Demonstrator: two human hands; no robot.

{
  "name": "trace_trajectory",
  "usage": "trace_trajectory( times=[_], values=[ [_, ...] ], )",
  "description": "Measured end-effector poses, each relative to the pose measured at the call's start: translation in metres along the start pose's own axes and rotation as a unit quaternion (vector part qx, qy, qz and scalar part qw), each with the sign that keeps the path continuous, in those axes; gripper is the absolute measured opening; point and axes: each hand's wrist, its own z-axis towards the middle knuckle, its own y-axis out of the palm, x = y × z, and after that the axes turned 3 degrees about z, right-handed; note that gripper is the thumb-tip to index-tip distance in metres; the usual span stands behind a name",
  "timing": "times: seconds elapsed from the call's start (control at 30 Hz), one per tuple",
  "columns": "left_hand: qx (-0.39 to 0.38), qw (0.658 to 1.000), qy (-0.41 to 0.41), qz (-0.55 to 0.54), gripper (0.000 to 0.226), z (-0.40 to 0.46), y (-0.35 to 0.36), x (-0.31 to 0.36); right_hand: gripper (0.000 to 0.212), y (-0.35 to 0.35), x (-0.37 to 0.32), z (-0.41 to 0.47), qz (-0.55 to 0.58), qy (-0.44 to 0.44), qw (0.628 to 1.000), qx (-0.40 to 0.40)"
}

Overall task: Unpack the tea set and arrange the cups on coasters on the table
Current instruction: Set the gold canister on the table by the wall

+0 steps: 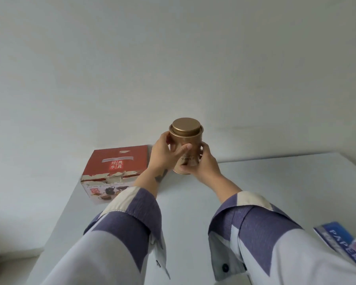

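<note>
Both of my hands are wrapped round a gold tea tin (pixel 186 147): my left hand (pixel 164 155) curls about its left side with the thumb laid across the front, and my right hand (pixel 201 163) cups the lower right with fingers bent under its printed label. Its round lid (pixel 185 127) is seated and faces me, and I cannot tell whether the base touches the table or hangs just above it. To do this well, I think I should set the tin down upright a little away from the box so it does not crowd the unpacking, keeping the lid level and letting go only once it sits flat. Close by my right sleeve, at the near right edge, lies a blue packet printed with letters (pixel 345 245). Just left of my left hand stands the red tea set box (pixel 115 171), shut, its top edge torn and teaware pictured on its front; no cups or coasters show yet, so I judge the unpacking has hardly begun. Beneath everything runs the white table (pixel 183 202), and past my hands it meets a plain pale wall (pixel 173 58).
</note>
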Motion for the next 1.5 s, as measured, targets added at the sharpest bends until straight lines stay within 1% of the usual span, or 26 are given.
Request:
trace_trajectory(
  times=[0.2,0.33,0.53,0.67,0.8,0.97,1.07,1.27,1.5],
  values=[
    [-0.052,0.998,0.002,-0.032,0.063,-0.015,0.097,0.049,0.092,-0.099,0.051,-0.015,-0.010,0.028,0.999,0.035],
    [-0.085,0.995,-0.016,-0.042,0.067,-0.014,0.176,0.074,0.092,-0.168,0.099,-0.007,-0.027,0.046,0.998,0.045],
    [-0.093,0.993,-0.044,-0.063,0.072,-0.002,0.293,0.092,0.092,-0.255,0.177,0.024,-0.039,0.072,0.996,0.034],
    [-0.101,0.991,-0.056,-0.068,0.070,0.004,0.361,0.091,0.093,-0.294,0.225,0.044,-0.044,0.099,0.994,0.025],
    [-0.113,0.989,-0.065,-0.064,0.070,0.019,0.410,0.087,0.093,-0.317,0.263,0.066,-0.041,0.111,0.993,0.028],
    [-0.097,0.988,-0.080,-0.093,0.068,0.046,0.449,0.078,0.091,-0.330,0.294,0.106,-0.023,0.101,0.994,0.031],
    [-0.092,0.989,-0.078,-0.091,0.068,0.063,0.461,0.071,0.091,-0.329,0.305,0.127,-0.006,0.096,0.995,0.035],
    [-0.103,0.991,-0.060,-0.062,0.070,0.084,0.478,0.057,0.091,-0.320,0.323,0.148,0.024,0.088,0.993,0.070],
    [-0.100,0.993,-0.049,-0.028,0.067,0.091,0.483,0.057,0.095,-0.319,0.321,0.156,-0.005,0.090,0.994,0.066]
  ],
)
